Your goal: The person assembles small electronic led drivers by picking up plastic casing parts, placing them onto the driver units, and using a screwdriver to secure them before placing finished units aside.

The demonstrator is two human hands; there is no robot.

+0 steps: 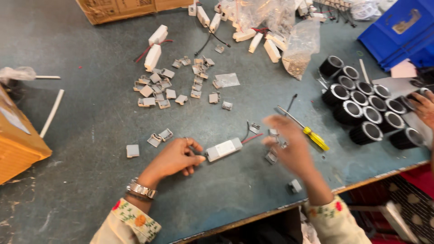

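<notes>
My left hand [175,158] rests on the grey-green table [90,122], its fingertips pinching the end of a small white rectangular driver box [224,149] with red and black wires. My right hand [289,147] hovers blurred just right of the box, fingers spread over small grey clip parts [272,156]; I cannot tell whether it holds one. A yellow-handled screwdriver [312,135] lies just beyond that hand. A loose grey clip [294,185] sits near the table's front edge.
Several grey clips [167,86] lie scattered mid-table, white driver boxes [153,54] and plastic bags [300,45] behind them. Black cylindrical housings [361,108] cluster at right, where another person's hand [425,108] reaches. Blue crate [398,31], cardboard boxes [18,140], white sticks at left.
</notes>
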